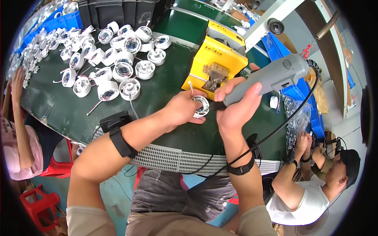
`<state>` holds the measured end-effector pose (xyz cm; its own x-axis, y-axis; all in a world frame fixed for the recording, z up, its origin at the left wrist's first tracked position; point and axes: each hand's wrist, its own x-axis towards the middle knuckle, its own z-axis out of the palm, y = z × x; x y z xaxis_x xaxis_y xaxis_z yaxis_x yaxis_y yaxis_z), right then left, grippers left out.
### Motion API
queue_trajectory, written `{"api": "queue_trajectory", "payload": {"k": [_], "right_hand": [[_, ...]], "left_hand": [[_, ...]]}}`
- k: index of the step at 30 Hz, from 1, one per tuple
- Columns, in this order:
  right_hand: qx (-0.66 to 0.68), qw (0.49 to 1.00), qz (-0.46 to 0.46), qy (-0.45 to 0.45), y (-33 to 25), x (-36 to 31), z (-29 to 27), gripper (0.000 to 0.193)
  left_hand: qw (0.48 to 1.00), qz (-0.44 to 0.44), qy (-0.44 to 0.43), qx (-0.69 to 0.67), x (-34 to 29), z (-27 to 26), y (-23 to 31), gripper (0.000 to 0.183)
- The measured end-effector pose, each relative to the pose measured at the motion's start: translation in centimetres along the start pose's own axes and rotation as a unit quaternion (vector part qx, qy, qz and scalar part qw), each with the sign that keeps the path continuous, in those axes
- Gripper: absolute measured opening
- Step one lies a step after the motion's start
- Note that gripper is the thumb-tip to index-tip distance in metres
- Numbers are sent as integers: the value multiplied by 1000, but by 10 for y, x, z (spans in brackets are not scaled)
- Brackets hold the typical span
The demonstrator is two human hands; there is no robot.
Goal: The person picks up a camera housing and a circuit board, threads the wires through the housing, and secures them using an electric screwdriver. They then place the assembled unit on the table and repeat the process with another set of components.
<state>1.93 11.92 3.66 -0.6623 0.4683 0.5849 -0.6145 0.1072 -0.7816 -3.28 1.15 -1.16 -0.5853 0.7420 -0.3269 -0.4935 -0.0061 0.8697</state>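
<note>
My left hand (pixel 183 109) is closed round a small white round housing (pixel 201 107), its open ring side turned to the right. A thin wire rises from it beside my fingers. In my right hand (pixel 240 108) lies a grey electric screwdriver (pixel 271 76), gripped round its body. Its dark front end points left and meets or nearly meets the housing; the exact contact is hidden. A black cable (pixel 289 118) runs from the tool's back end down past my right forearm. Just beyond both hands stands a yellow machine (pixel 214 53) with a metal block on its front.
Several white round housings (pixel 122 70) with wires cover the left of the green table (pixel 165 135). Smaller white parts (pixel 29 59) heap beyond them. A black crate (pixel 118 13) and blue bins (pixel 63 21) stand behind. Co-workers sit on both sides. A perforated strip (pixel 173 157) lines the near edge.
</note>
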Motion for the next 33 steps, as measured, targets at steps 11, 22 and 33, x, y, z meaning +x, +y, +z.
{"api": "queue_trajectory", "payload": {"k": [11, 22, 33], "right_hand": [[-3, 1000, -2, -13, 10, -2, -2, 58], [28, 997, -25, -73, 24, -7, -6, 54], [-66, 992, -33, -98, 16, 0, -54, 67]], "left_hand": [[1000, -8, 6, 8, -6, 3, 4, 29], [1000, -4, -2, 31, -5, 0, 4, 35], [880, 64, 120, 455, -29, -64, 59, 37]]}}
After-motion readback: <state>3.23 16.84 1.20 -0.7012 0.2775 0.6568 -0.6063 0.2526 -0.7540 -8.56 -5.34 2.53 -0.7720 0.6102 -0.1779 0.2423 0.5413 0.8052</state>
